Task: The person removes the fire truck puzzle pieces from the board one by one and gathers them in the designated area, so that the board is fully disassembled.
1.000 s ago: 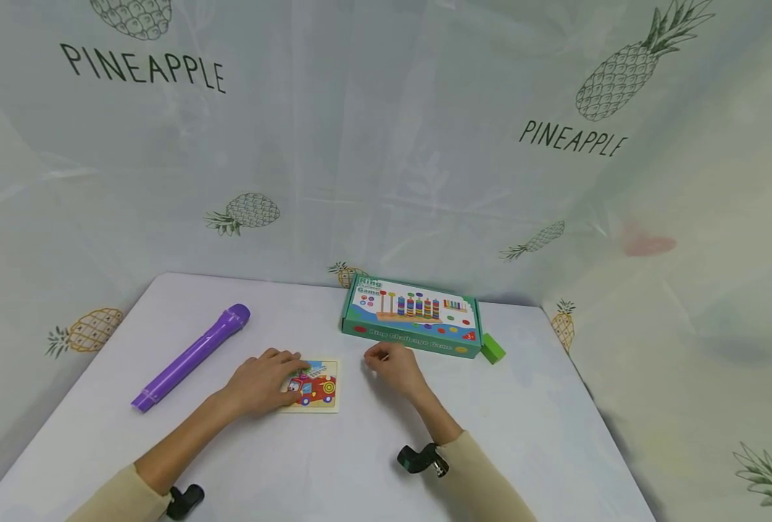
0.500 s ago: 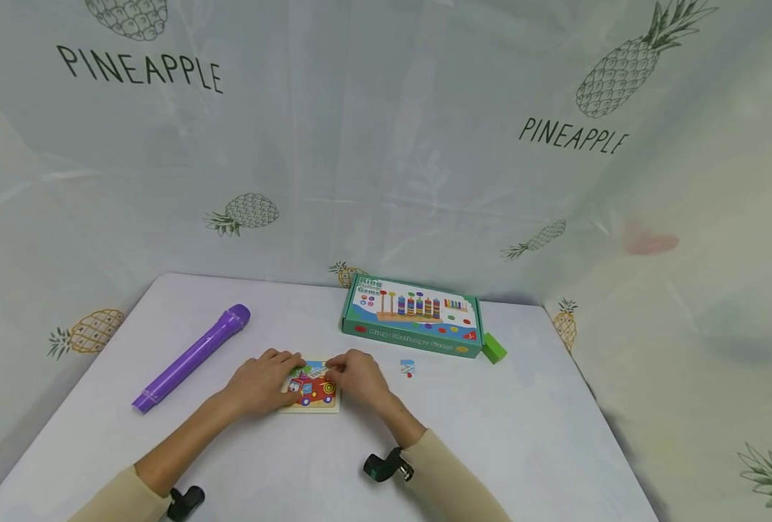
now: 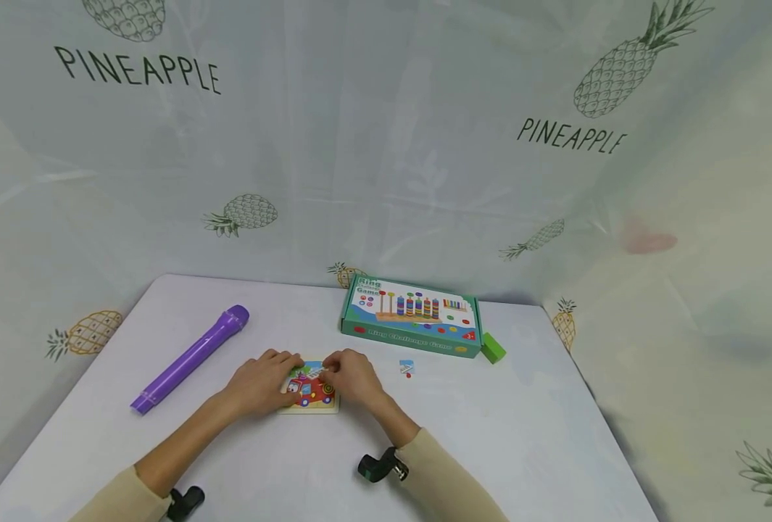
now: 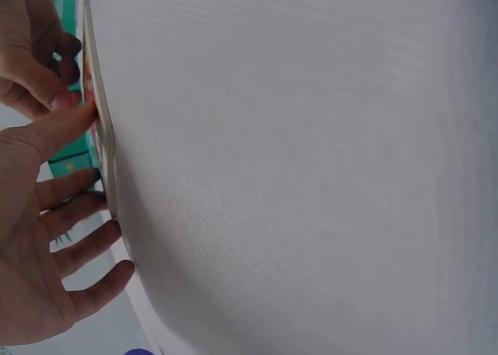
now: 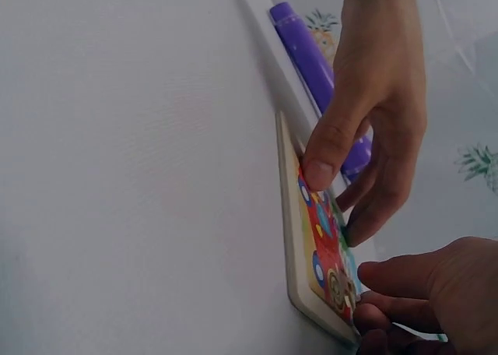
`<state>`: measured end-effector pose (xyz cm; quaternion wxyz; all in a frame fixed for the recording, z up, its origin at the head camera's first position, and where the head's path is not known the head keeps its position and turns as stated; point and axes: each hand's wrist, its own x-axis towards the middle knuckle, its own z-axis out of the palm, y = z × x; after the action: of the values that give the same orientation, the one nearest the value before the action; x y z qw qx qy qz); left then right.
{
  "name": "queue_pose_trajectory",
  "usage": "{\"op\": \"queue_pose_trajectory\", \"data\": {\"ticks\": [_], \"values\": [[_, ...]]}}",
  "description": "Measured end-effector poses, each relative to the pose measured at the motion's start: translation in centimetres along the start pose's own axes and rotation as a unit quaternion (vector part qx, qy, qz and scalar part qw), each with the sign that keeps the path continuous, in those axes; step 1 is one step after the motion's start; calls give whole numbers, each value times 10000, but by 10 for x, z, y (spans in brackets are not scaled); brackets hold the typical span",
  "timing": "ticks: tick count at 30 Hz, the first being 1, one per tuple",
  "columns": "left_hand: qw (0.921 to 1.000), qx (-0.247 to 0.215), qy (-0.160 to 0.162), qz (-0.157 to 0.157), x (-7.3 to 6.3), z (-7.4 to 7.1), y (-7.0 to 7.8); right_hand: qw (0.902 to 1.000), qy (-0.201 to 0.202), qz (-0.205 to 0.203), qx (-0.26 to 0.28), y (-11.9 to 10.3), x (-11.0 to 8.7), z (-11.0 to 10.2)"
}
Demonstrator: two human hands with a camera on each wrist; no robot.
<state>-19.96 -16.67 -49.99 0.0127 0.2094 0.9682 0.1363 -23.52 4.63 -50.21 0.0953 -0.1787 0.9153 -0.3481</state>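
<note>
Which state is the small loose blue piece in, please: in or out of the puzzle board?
Out: the small blue piece lies on the table, apart from the puzzle board.

My head view is evenly bright, with a pale glare streak on the backdrop [image 3: 372, 152] at far left and soft shadow below my right hand [image 3: 354, 377]; both wrist views are dimmer, the left darkening toward its right edge.
</note>
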Motion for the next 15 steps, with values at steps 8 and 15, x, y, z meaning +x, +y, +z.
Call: {"op": "queue_pose_trajectory", "data": {"ticks": [8,15], "values": [[9995,111,51,283,0,1,2,9999,124,26,-52,4,4,8],[9978,420,-227,453,-2,-5,3,9998,167,112,-15,5,5,9]]}}
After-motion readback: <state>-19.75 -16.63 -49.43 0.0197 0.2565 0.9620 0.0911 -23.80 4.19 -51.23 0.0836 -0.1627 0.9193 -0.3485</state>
